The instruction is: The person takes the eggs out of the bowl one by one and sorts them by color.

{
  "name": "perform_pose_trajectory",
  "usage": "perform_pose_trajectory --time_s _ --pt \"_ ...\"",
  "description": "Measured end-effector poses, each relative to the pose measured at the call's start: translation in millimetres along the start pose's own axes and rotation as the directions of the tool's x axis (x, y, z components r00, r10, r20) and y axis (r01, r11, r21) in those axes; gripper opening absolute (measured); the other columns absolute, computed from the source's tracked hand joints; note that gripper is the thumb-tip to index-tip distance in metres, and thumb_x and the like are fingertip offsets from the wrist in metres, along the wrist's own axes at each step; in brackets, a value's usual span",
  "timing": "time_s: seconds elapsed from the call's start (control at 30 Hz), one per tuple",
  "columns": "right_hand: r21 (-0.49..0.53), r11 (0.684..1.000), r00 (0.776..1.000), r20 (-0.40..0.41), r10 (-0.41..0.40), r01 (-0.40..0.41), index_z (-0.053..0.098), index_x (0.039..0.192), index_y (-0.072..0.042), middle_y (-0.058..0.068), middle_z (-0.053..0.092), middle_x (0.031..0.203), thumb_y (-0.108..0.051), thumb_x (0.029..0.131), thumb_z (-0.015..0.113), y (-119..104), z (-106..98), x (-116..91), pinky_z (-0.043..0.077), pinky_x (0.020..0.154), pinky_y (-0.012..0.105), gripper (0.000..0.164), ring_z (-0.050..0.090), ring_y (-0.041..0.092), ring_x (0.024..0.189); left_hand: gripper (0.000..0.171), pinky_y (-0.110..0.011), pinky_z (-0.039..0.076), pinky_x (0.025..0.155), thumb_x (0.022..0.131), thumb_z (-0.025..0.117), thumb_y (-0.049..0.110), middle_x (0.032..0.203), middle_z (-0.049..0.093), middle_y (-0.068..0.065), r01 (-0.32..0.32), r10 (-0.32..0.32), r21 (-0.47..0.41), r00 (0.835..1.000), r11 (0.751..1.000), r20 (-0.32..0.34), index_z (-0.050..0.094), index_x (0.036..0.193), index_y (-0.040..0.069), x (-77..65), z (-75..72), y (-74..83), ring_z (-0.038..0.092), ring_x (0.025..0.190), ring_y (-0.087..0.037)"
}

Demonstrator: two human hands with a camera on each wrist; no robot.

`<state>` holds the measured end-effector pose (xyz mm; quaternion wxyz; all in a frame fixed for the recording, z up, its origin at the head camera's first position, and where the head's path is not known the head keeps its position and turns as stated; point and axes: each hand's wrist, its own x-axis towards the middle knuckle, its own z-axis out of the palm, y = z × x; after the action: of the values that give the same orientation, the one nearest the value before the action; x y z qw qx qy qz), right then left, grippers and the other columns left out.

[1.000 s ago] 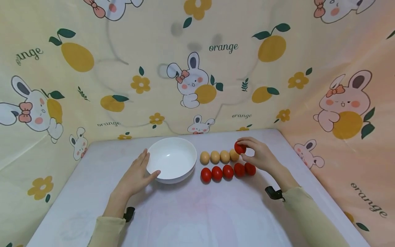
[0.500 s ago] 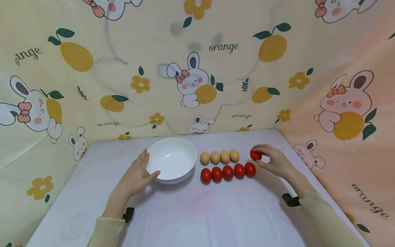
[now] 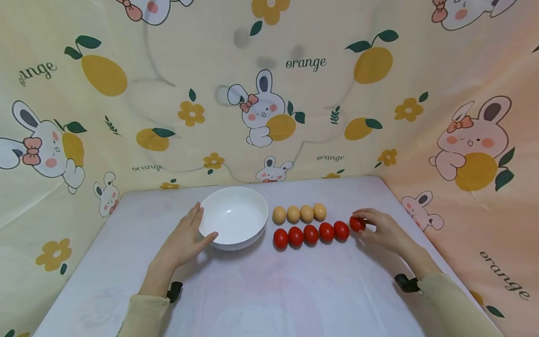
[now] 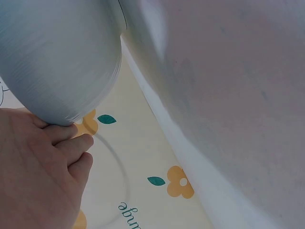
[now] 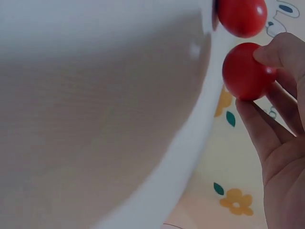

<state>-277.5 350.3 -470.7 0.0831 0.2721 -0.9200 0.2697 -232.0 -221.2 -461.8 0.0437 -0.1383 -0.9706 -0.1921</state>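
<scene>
In the head view, a white bowl [image 3: 233,215] stands on the table, left of the eggs. My left hand [image 3: 183,241] rests against its left side, fingers fairly straight and thumb at the near rim; the left wrist view shows the fingertips touching the bowl's outer wall [image 4: 62,57]. My right hand [image 3: 385,231] pinches a red egg [image 3: 357,223] between thumb and fingers, at the right end of a row of several red eggs [image 3: 311,234]. In the right wrist view, the pinched red egg [image 5: 248,71] sits close to the neighbouring red egg [image 5: 243,16], with a narrow gap between them.
Behind the red row lies a row of several tan eggs [image 3: 300,214], right of the bowl. The white tabletop [image 3: 269,290] meets a printed cloth [image 3: 189,70] hung at the back and sides. A dark wrist camera [image 3: 406,282] sits at the right wrist.
My right hand has carried the red egg from beside the last tan egg rightward and toward me, to the right end of the red row. The left hand has stayed at the bowl.
</scene>
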Motion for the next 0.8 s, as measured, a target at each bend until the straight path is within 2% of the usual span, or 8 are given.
perform_pose_trajectory --time_s 0.1,0.23,0.57,0.8 --pt "0.017 0.999 0.998 0.045 0.046 -0.047 0.068 0.13 0.002 0.02 0.067 0.13 0.01 0.081 0.078 -0.7 0.2 -2.2 0.058 0.094 0.054 0.051 0.067 0.04 0.114 0.102 -0.059 0.021 0.126 0.1 0.052 0.066 0.172 0.01 -0.024 0.001 -0.001 -0.001 1.0 1.0 -0.001 0.021 0.16 -0.011 0.0 -0.6 0.2 0.018 0.156 -0.045" --pt "0.039 0.997 0.996 0.073 0.059 -0.062 0.067 0.13 0.002 0.019 0.067 0.13 0.01 0.08 0.078 -1.2 1.2 -3.4 0.057 0.095 0.054 0.052 0.067 0.04 0.114 0.102 -0.06 0.021 0.126 0.1 0.052 0.066 0.172 0.01 -0.025 0.002 -0.002 -0.002 1.0 1.0 0.001 0.021 0.16 -0.011 0.3 -1.5 0.5 0.019 0.156 -0.046" --pt "0.039 0.997 0.993 0.099 0.065 -0.069 0.067 0.132 -0.001 0.017 0.068 0.132 0.011 0.081 0.077 0.1 4.7 -5.2 0.056 0.098 0.056 0.053 0.066 0.041 0.118 0.103 -0.059 0.021 0.126 0.1 0.051 0.068 0.172 0.01 -0.025 0.006 -0.006 0.003 1.0 1.0 0.002 0.021 0.16 -0.011 0.7 -1.0 -0.3 0.019 0.156 -0.046" --pt "0.038 0.999 0.995 0.095 0.026 -0.03 0.066 0.133 0.002 0.018 0.067 0.134 0.013 0.08 0.076 1.0 5.9 -4.2 0.054 0.099 0.056 0.055 0.064 0.042 0.122 0.102 -0.06 0.021 0.125 0.1 0.052 0.066 0.171 0.012 -0.025 0.003 -0.003 0.004 1.0 1.0 -0.003 0.022 0.159 -0.012 0.3 -1.4 0.6 0.019 0.156 -0.046"
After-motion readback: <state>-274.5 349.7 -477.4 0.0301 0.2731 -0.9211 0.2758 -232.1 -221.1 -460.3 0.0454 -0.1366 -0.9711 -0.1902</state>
